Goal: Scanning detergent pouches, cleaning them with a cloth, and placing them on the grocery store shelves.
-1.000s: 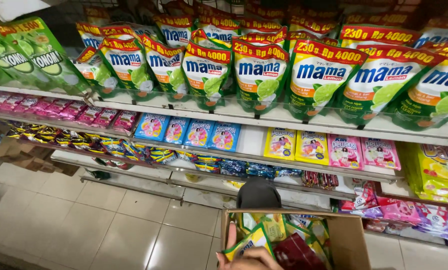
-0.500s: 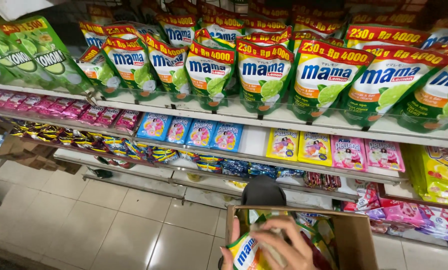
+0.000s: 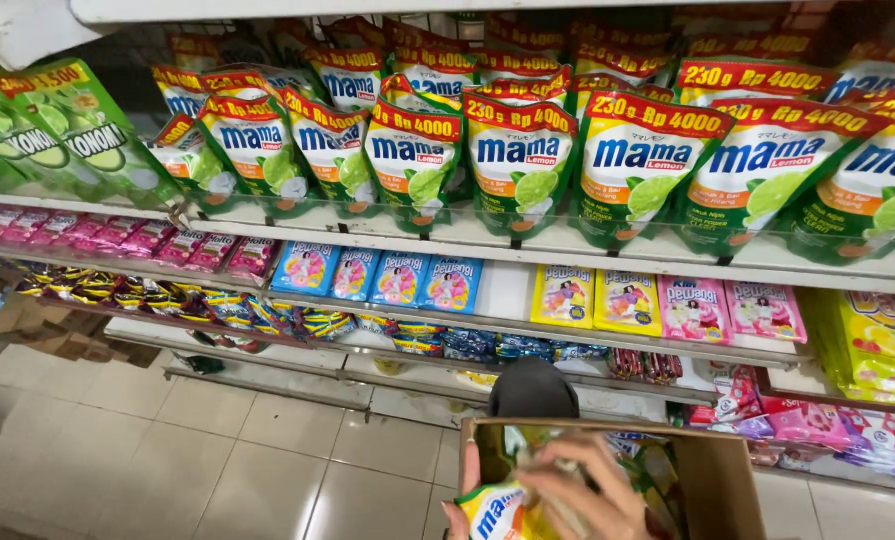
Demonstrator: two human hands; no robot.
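- Plainly, the biggest thing I see from the head camera is the shelving unit (image 3: 527, 250), its boards tilted a little forward so the packs face outward

- On the top board stands a row of green refill pouches (image 3: 512, 160) with red top bands, upright and leaning against one another, presumably so each front can be read from the aisle

- Under them lie flat sachets, blue sachets (image 3: 397, 280) at the left and yellow and pink sachets (image 3: 657, 305) to the right, set edge to edge in a shallow tray

- The cardboard box (image 3: 717, 480) sits at the bottom edge, open at the top, close under the shelves where both hands can reach into it; its lower part is cut off

- A dark rounded object (image 3: 532, 390) shows just behind the box rim; I cannot tell what it is

- My right hand (image 3: 592, 495) is curled over a pouch (image 3: 502, 512) of the same green and yellow kind, fingers clasping its top, at the box mouth

- My left hand (image 3: 462, 500) is only a sliver at the pouch's left side, touching it; whether it grips I cannot tell
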